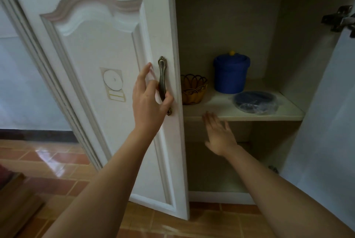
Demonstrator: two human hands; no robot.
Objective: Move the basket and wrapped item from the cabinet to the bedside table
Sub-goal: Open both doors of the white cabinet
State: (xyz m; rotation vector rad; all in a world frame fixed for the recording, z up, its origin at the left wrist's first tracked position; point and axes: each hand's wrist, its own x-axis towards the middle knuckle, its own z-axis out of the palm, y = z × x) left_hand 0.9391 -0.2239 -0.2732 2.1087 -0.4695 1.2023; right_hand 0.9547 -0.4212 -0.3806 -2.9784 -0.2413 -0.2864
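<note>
Touching the handle (162, 76) with a loose left hand (148, 101), right hand (219, 136) outspread below shelf (217, 108) bearing basket (193, 90) and wrapped item (255, 102).

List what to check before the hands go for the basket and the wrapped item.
1. Shelf exposed: ok, the right door is open.
2. Basket upright at the shelf's left end: ok.
3. Wrapped item at front right, nothing on top: ok.
4. Right hand empty and open, below the shelf edge: ok.
5. Left hand free: not ok, it is at the door handle.
6. Basket empty: cannot tell.
</note>
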